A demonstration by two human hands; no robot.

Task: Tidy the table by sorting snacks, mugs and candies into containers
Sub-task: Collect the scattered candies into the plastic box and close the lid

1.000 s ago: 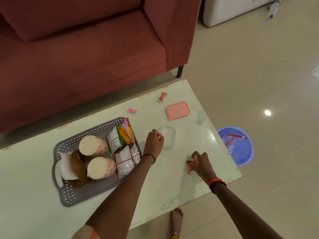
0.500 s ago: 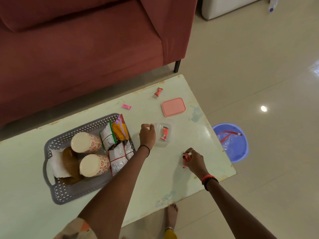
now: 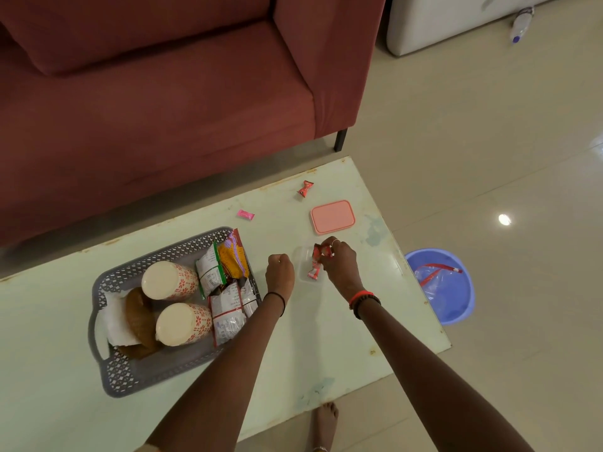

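A small clear plastic box (image 3: 304, 256) sits on the pale green table (image 3: 326, 337), with one red candy (image 3: 314, 272) lying inside. My right hand (image 3: 339, 261) hovers over the box, pinching another red candy (image 3: 320, 250). My left hand (image 3: 280, 272) rests as a fist just left of the box, holding nothing that I can see. The box's pink lid (image 3: 332, 216) lies behind it. Farther back lie a loose red candy (image 3: 305, 188) and a pink candy (image 3: 245, 214). A grey basket (image 3: 114, 376) at the left holds two patterned mugs (image 3: 169, 280) and several snack packets (image 3: 228, 282).
A red sofa (image 3: 163, 109) stands along the table's far side. On the floor to the right is a blue basin (image 3: 453, 305) with plastic scraps. A bare foot (image 3: 324, 425) shows under the table's near edge. A white cabinet and a bottle are at top right.
My right hand picked up a red candy from the table's right front and carried it left over the clear box. My left hand dropped its candy into the box and drew back.
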